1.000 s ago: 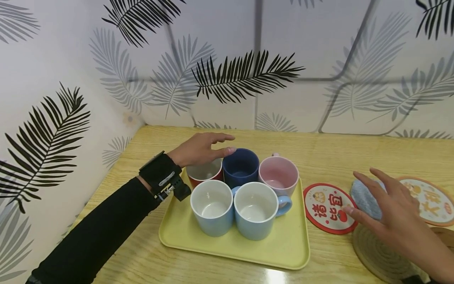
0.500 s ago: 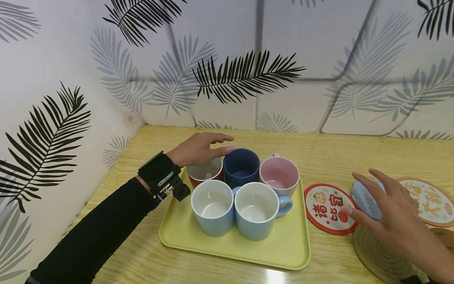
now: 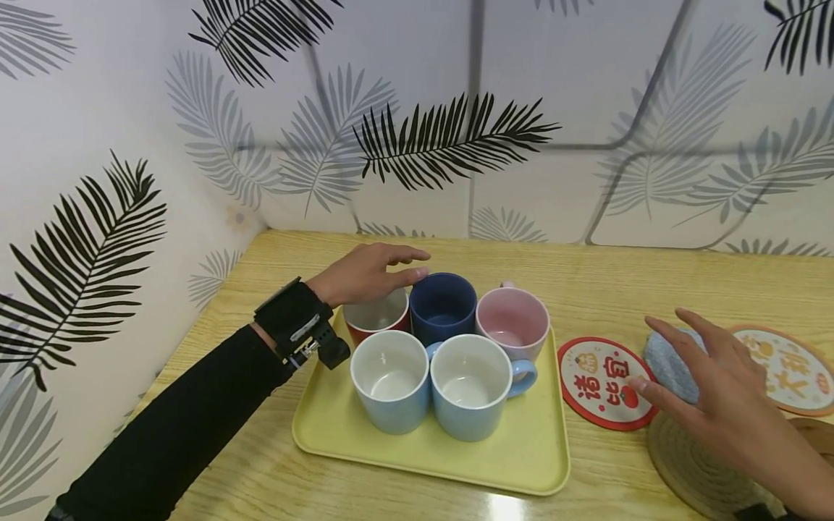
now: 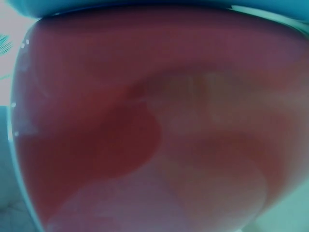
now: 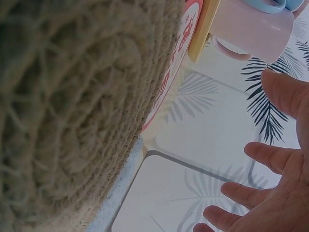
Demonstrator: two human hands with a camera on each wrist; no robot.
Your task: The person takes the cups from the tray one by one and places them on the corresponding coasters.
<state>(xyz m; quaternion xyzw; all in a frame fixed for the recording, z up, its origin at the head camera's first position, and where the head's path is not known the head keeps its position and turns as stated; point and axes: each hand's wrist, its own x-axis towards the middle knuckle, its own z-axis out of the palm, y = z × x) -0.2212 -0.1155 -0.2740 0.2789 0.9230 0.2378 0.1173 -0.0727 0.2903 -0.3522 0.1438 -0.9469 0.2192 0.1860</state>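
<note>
The left hand (image 3: pixel 365 275), fingers loosely straight, is stretched over a glossy red mug (image 3: pixel 378 316) beside a round navy mug (image 3: pixel 443 307) on a smooth yellow tray (image 3: pixel 430 459); over there, the right hand (image 3: pixel 726 387) is spread wide near a coarse, coiled mat (image 3: pixel 691 463).

Head camera looks forward and down from above, over yellow rectangular tray (image 3: pixel 423 459) to pale leaf-printed wall (image 3: pixel 417 43). Left wrist: very close on glossy red ceramic mug (image 4: pixel 87 96), filling most of frame; blurred. Right wrist: low, tipped sideways, hard by round coiled tan-fibre mat (image 5: pixel 82 96), faces wall. Shares mat, pink ceramic mug (image 5: pixel 256 29), red-rimmed coaster (image 5: pixel 186 46) with head.
</note>
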